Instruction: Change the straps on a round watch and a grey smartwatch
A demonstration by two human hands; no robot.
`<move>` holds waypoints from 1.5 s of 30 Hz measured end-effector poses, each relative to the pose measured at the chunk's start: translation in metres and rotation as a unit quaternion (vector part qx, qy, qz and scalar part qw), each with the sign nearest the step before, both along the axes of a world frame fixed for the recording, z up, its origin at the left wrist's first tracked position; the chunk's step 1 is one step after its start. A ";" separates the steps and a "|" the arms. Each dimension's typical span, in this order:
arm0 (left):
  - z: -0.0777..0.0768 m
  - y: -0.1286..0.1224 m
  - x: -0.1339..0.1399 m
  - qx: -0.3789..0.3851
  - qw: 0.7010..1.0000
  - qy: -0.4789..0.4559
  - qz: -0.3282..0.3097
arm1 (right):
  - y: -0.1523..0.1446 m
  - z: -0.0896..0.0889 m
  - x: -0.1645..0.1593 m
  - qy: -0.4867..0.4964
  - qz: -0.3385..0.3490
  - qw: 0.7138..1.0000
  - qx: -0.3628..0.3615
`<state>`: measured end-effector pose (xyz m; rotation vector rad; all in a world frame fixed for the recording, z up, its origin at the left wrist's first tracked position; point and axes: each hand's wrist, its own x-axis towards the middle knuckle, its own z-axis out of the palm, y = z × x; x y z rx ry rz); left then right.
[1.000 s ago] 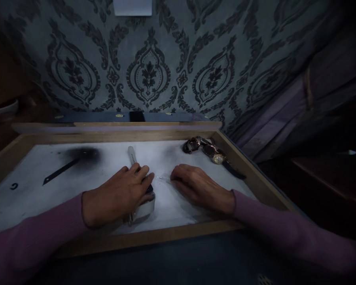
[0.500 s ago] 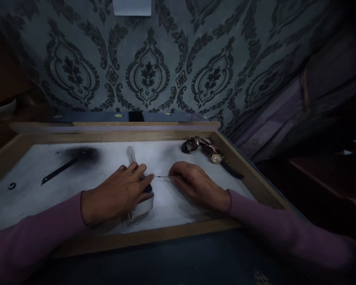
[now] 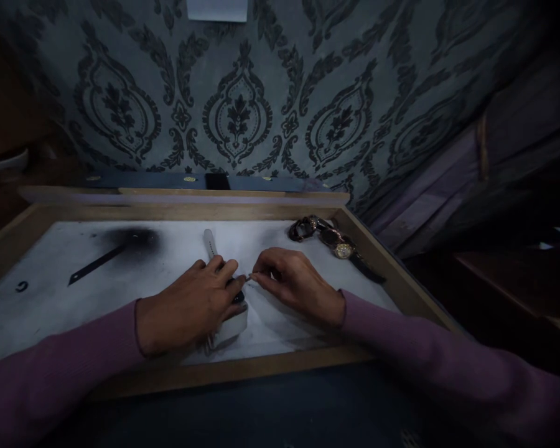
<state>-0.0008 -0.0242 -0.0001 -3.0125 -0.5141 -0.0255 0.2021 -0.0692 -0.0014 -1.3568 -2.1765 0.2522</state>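
My left hand [image 3: 186,306] is closed over a watch with a white strap [image 3: 210,241], pressing it down on the white sheet. Part of its dark case [image 3: 239,297] shows by the thumb, while the fingers hide most of it. A pale block-like piece [image 3: 233,328] is beneath the near side of this hand. Between its fingertips, my right hand [image 3: 298,287] pinches a thin pin-like tool [image 3: 249,277]. The tool's tip is at the watch's right side, close to my left fingers. Whether it touches the case I cannot tell.
A wooden-rimmed tray [image 3: 242,362] surrounds the work. Several watches [image 3: 341,250] lie in its far right corner. On the left are a flat black blade-like strip [image 3: 96,265], a small curled black piece [image 3: 22,286] and a dark smudge. A dark phone-like slab [image 3: 218,181] lies beyond the rim.
My right hand has moved left with the thin tool, bringing it up to my left fingertips; less of the shaft shows. The left hand still holds the watch. The view has shifted slightly.
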 end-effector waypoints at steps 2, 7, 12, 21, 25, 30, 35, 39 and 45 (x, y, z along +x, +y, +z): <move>-0.003 0.001 -0.001 0.001 1.000 -0.010 -0.002 | 0.004 -0.002 -0.005 0.011 0.012 1.000 0.009; -0.006 -0.001 -0.005 -0.016 0.999 -0.037 0.004 | 0.013 -0.008 -0.014 0.057 0.015 0.998 -0.027; -0.002 -0.005 -0.008 -0.070 0.996 -0.052 0.020 | 0.016 -0.015 -0.015 0.109 0.018 0.992 -0.058; 0.003 -0.009 -0.009 -0.157 0.980 -0.078 0.093 | 0.003 -0.022 -0.009 0.047 0.038 0.998 0.015; 0.003 -0.009 -0.009 -0.142 0.982 -0.074 0.101 | 0.001 -0.022 -0.008 0.051 0.035 0.998 0.013; 0.001 -0.010 -0.010 -0.101 0.985 -0.081 0.111 | 0.000 -0.021 -0.008 0.090 0.029 0.996 -0.006; -0.004 -0.010 -0.014 -0.120 0.981 -0.107 0.111 | 0.000 -0.021 -0.005 0.137 0.019 0.988 -0.061; -0.005 -0.009 -0.015 -0.161 0.973 -0.127 0.105 | 0.001 -0.023 -0.002 0.181 0.015 0.978 -0.101; -0.009 0.001 -0.015 -0.202 0.962 -0.167 0.074 | 0.004 -0.023 -0.001 0.229 -0.001 0.963 -0.145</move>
